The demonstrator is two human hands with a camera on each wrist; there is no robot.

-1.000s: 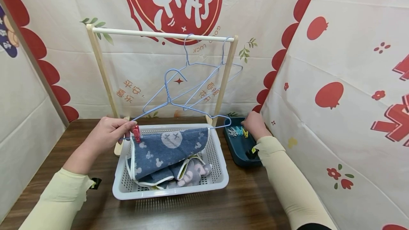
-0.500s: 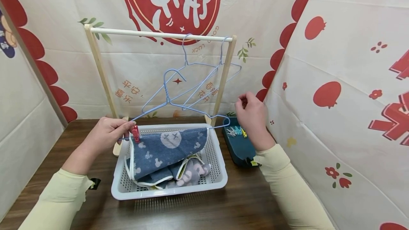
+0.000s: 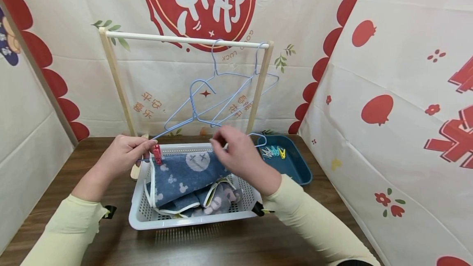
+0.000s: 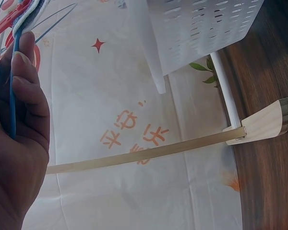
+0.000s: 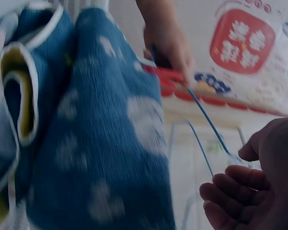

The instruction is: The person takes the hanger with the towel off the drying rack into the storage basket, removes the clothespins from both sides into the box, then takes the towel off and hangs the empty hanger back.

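Note:
My left hand (image 3: 127,153) grips the left end of a blue wire hanger (image 3: 194,112). Over its lower bar hangs a dark blue towel (image 3: 181,177) with pale motifs and white edging. A red clothespin (image 3: 157,154) clamps the towel beside my left fingers. My right hand (image 3: 242,153), fingers bent, is in front of the hanger's right half and hides part of the bar and the towel's corner. In the right wrist view the thumb and fingertips of the right hand (image 5: 247,187) come close together; whether they pinch something small is unclear.
A white perforated basket (image 3: 255,194) stands under the towel, with grey-pink cloth (image 3: 221,200) in it. To its right, a dark teal tray (image 3: 306,175) holds several clothespins (image 3: 273,152). Behind stands a wooden rack (image 3: 114,77) with two more blue hangers (image 3: 215,67) on its white rod.
My right hand has risen out of the teal tray and moved left to the hanger's right half. The left hand, hanger and towel have stayed in place.

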